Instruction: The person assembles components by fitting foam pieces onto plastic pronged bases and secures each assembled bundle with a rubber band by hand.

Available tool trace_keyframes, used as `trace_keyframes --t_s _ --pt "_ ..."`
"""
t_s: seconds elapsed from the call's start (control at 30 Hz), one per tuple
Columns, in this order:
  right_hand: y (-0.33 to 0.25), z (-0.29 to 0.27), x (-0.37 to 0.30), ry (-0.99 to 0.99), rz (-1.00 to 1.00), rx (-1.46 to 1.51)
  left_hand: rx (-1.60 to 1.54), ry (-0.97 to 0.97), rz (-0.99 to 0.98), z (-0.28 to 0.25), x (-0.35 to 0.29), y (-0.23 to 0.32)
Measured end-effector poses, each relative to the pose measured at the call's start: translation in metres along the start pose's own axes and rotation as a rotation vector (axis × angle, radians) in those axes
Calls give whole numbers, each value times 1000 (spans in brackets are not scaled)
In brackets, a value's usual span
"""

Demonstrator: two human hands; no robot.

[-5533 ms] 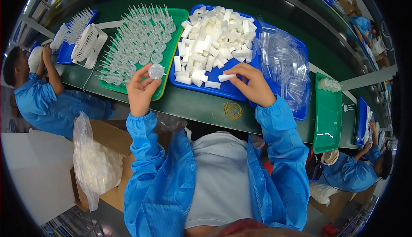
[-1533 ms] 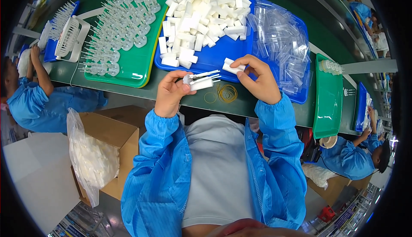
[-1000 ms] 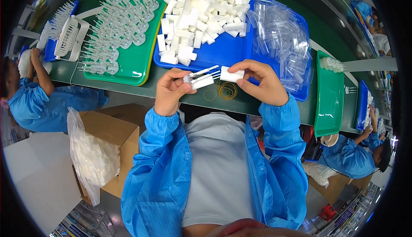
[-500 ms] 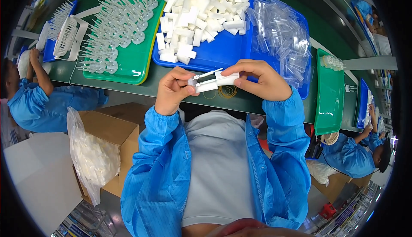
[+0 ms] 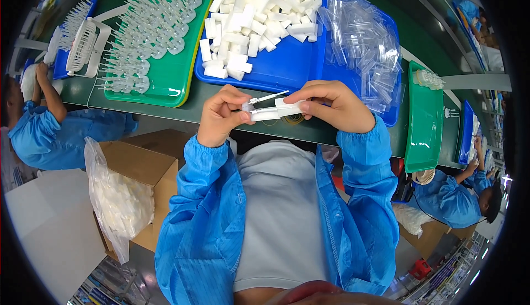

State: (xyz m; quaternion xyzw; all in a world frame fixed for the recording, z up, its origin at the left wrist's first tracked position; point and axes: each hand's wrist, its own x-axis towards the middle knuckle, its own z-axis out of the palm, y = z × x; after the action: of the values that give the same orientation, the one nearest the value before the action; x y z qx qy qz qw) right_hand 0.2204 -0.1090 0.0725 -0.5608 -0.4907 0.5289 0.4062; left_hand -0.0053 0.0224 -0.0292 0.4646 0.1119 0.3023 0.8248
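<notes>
My left hand (image 5: 217, 118) pinches the translucent base of a small pronged plastic part (image 5: 270, 97) in front of my chest. One thin white prong points bare toward the right. Below it, a white block (image 5: 265, 115) sits along the part, close to my left fingertips. My right hand (image 5: 341, 107) is closed on another white block (image 5: 287, 109), held between thumb and fingers. That block lines up end to end with the first one, and whether the two touch is hard to see. The blocks look like foam.
White blocks (image 5: 243, 23) heap in a blue tray (image 5: 281, 70), beside a blue tray of clear plastic pieces (image 5: 361, 40). Pronged parts (image 5: 157, 23) fill a green tray (image 5: 174, 92) at left. Another green tray (image 5: 424, 134), a carton (image 5: 130, 161) and co-workers (image 5: 41, 134) flank me.
My right hand's block has shifted slightly, and it now lines up with the lower block on the pronged part. My left hand stays nearly in place.
</notes>
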Motion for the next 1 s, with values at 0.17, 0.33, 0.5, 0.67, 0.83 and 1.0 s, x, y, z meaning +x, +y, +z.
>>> trace_keyframes --t_s 0.17,0.33,0.5,0.67,0.83,1.0 --pt "-2 1 -2 34 -110 -199 -34 12 -10 -1 -1 -4" --pt "-1 8 -1 44 -84 -167 -25 7 -2 1 0 -4" --pt "-3 21 1 26 -110 -245 -2 -4 -7 2 1 -5" --pt "-2 28 4 64 -207 -301 37 -14 -18 4 0 -3" --pt "9 35 9 73 -289 -272 33 -9 -55 7 -1 -4" --pt "6 48 8 263 -224 -340 -25 40 -127 7 -4 3"
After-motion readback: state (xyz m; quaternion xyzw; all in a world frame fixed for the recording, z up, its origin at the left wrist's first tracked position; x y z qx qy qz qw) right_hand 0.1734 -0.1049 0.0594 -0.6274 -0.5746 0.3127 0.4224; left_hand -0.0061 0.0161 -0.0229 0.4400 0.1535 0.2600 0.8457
